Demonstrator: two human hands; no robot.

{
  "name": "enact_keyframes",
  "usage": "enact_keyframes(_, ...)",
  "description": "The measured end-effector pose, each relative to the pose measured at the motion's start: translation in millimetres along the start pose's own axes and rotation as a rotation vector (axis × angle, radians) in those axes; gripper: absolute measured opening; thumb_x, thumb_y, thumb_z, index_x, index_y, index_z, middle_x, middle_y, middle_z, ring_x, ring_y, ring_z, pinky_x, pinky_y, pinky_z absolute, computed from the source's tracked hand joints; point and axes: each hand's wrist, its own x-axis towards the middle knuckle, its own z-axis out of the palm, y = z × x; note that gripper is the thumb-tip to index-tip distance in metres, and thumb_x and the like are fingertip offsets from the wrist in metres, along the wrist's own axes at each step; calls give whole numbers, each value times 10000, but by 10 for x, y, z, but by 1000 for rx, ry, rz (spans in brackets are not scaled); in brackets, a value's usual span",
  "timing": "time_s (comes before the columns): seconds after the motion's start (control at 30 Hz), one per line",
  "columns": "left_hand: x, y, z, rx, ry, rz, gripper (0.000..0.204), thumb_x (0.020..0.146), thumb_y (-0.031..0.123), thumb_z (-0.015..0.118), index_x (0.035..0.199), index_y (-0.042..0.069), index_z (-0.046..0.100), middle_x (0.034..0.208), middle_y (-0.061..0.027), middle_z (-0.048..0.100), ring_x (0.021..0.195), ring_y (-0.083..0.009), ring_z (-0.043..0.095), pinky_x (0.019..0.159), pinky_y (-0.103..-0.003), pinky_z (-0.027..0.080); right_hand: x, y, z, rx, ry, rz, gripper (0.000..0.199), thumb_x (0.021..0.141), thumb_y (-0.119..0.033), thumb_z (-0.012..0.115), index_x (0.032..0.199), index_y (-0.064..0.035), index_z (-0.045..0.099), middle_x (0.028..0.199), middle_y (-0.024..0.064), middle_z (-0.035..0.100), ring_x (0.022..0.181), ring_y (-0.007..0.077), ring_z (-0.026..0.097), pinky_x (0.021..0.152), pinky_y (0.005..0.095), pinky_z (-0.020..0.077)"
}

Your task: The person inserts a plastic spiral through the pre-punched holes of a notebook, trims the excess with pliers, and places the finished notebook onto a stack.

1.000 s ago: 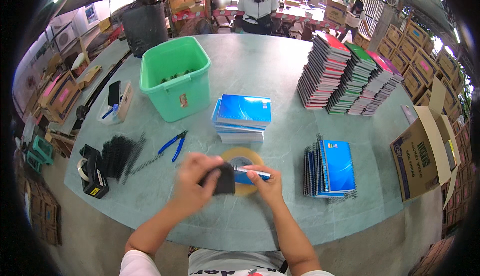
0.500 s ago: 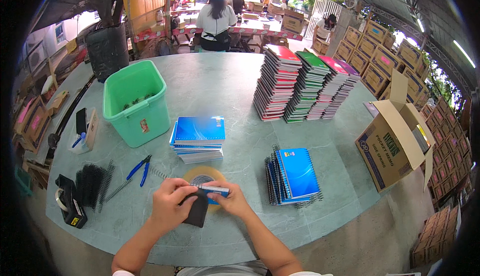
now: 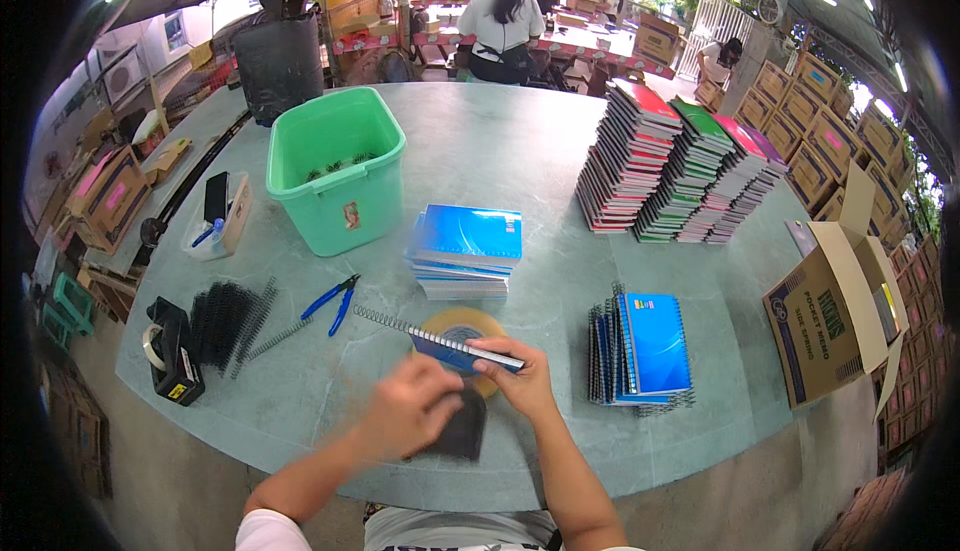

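Note:
In my right hand (image 3: 518, 376) is a blue notebook (image 3: 445, 351), held on edge with its spine up. A black spiral coil (image 3: 385, 319) runs along that spine, and its free end sticks out to the left. My left hand (image 3: 412, 406) is just below the notebook, apart from it, its fingers smeared by motion. Partly under the left hand lies a dark flat piece (image 3: 463, 429). Behind the notebook, a roll of tape (image 3: 490, 323) rests flat on the table. Further back stands a stack of blue notebooks (image 3: 465, 236) without visible coils.
Blue-handled cutters (image 3: 335, 301), loose black coils (image 3: 230, 321) and a tape dispenser (image 3: 175, 356) lie left, before a green bin (image 3: 340, 216). Coiled blue notebooks (image 3: 655, 346) sit right, near tall notebook stacks (image 3: 640, 161) and an open carton (image 3: 820, 321). Another person (image 3: 500, 26) sits beyond.
My left hand has come away from the notebook and let go of the dark piece, now on the table. The notebook is tilted differently, its coil showing. The whole view has shifted.

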Motion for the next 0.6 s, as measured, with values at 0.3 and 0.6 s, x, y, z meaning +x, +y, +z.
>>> enact_keyframes(0.3, 268, -325, -62, 353, -35, 193, 255, 723, 172, 701, 929, 69, 594, 968, -116, 556, 895, -307, 539, 763, -417, 405, -38, 33, 76, 33, 12, -32, 210, 750, -54, 721, 954, -29, 678, 962, 63, 671, 875, 129, 618, 795, 268, 481)
enact_keyframes(0.6, 70, 957, -863, -234, 315, 743, 251, 764, 110, 650, 1003, 86, 577, 1038, -70, 543, 901, -243, 544, 736, -388, 449, -4, 42, 222, -12, 29, -77, 201, 758, -102, 726, 943, -32, 690, 892, 71, 684, 838, 138, 634, 762, 261, 485)
